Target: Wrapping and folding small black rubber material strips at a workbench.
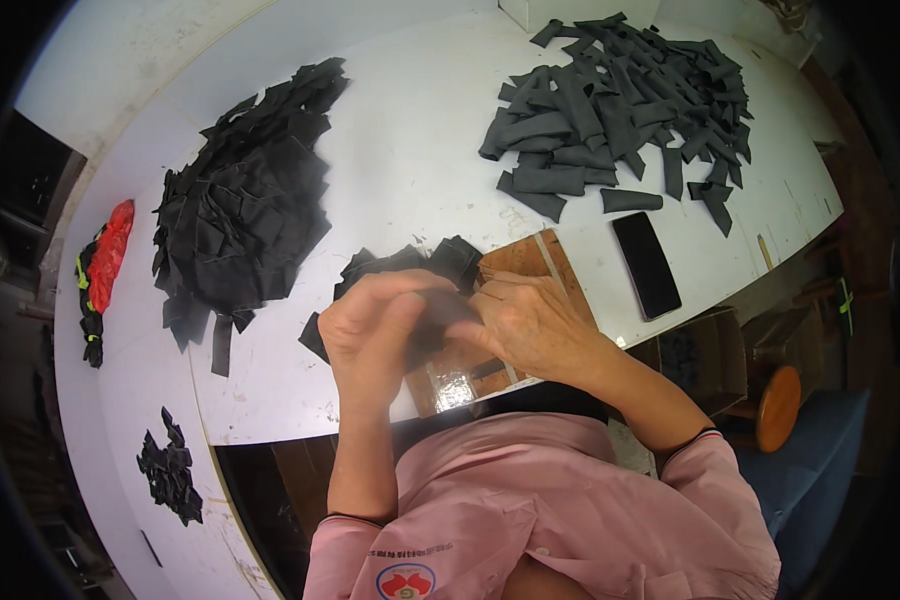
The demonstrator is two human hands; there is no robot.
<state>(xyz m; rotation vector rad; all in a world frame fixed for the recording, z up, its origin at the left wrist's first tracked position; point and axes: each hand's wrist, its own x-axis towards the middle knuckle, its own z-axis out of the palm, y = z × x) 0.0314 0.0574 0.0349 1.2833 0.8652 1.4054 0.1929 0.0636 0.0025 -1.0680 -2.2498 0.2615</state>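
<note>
Close to the table's front edge, my left hand (365, 325) and my right hand (535, 325) hold one dark fabric piece (436, 310) between them. Thumb and fingers of the left hand are closed on its left side. The right fingers are bent around its right end and partly hidden. Motion blurs the piece, so its exact shape cannot be made out. Just beyond my hands lies a small heap of black fabric pieces (457, 262). Beneath the hands sits a brown wood-patterned board (530, 262) with a glossy near part.
A large pile of flat black pieces (245, 220) lies left, with a smaller cluster (170, 470) nearer. Dark grey tube-like pieces (620, 110) are heaped far right. A black phone (646, 265) rests right of the board. A red plastic bag (110, 255) lies far left; a cardboard box (715, 350) stands below right.
</note>
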